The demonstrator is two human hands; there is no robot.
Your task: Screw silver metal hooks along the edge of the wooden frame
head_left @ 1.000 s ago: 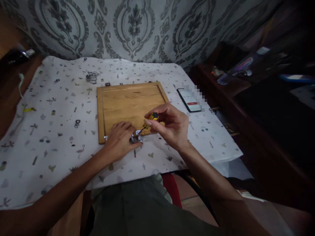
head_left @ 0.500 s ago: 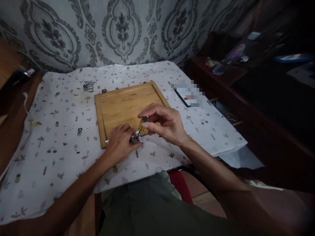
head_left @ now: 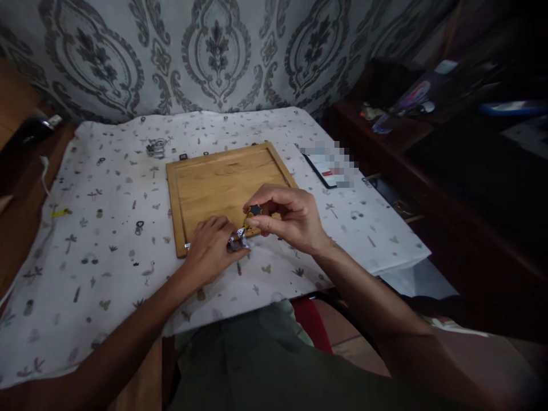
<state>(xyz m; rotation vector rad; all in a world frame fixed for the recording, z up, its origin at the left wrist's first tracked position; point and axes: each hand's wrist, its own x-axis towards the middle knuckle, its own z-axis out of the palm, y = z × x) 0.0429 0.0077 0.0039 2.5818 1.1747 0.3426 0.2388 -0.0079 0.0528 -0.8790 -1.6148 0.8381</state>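
Hardly shifted from half a second back: only a slight drop of the right hand (head_left: 286,220) toward the near edge of the wooden panel (head_left: 222,182), with the left hand (head_left: 209,251) in the same spot as before. Pinching, between right thumb and fingertips curled nearly closed, the black-capped top of a small yellow screwdriver (head_left: 252,212). Slanting down and leftward from that pinch, along the tool's long axis, to a tip at a small shiny metal fitting (head_left: 237,244), probably a hinge, though too small to tell for sure. Clamped down on that fitting with the left hand, fingers bent and close together over it, right at the panel's near edge, beside the printed cloth on the desk (head_left: 107,240). Hence: fitting just left of and below the right hand, directly under the left fingertips, so nearer the left hand, and both hands almost touching around it. No telling of any seating of the tip in a screw head. Farther off, well apart from both hands: a heap of loose metal hardware (head_left: 156,148) beyond the panel's far left corner, a phone (head_left: 327,171) to the right of the panel, a few small dark bits scattered on the cloth, and patterned wallpaper behind.
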